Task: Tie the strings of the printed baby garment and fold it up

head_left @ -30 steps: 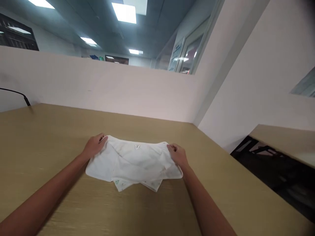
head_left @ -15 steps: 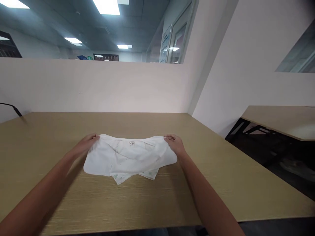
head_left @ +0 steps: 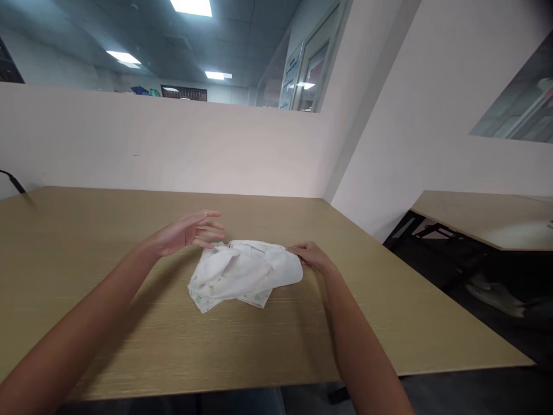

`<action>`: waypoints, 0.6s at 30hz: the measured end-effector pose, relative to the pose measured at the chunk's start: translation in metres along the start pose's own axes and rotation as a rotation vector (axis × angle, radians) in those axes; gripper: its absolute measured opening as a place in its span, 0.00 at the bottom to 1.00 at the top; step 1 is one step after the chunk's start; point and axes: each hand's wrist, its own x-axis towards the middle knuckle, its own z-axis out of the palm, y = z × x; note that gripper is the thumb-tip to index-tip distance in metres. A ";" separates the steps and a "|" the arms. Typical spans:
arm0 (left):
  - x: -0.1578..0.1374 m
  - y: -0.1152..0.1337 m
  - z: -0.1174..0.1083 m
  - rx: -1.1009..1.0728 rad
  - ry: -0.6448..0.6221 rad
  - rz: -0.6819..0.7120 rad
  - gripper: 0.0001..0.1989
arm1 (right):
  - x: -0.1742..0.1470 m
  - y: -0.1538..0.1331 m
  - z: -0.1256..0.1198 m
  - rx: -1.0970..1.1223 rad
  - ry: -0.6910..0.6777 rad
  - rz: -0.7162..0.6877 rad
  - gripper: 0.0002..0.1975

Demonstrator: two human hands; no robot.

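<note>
A white cloth garment with small green prints on its underside lies on the wooden table, its left part folded inward over the middle. Two printed corners stick out along its near edge. My left hand hovers above the garment's far left side, fingers spread, holding nothing. At the far right corner, my right hand pinches the cloth between thumb and fingers. Which kind of garment it is, I cannot tell.
The wooden table meets a low white wall at the back. A black cable lies at the far left. To the right stands a second table with dark legs, and a pale object rests on the floor below.
My left hand has let go of the garment's left corner and moved right and up. The left part of the cloth is folded inward. My right hand keeps its grip.
</note>
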 end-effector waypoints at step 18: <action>-0.028 -0.120 -0.056 0.756 0.217 0.050 0.22 | -0.064 -0.108 0.073 0.311 -0.417 -0.284 0.27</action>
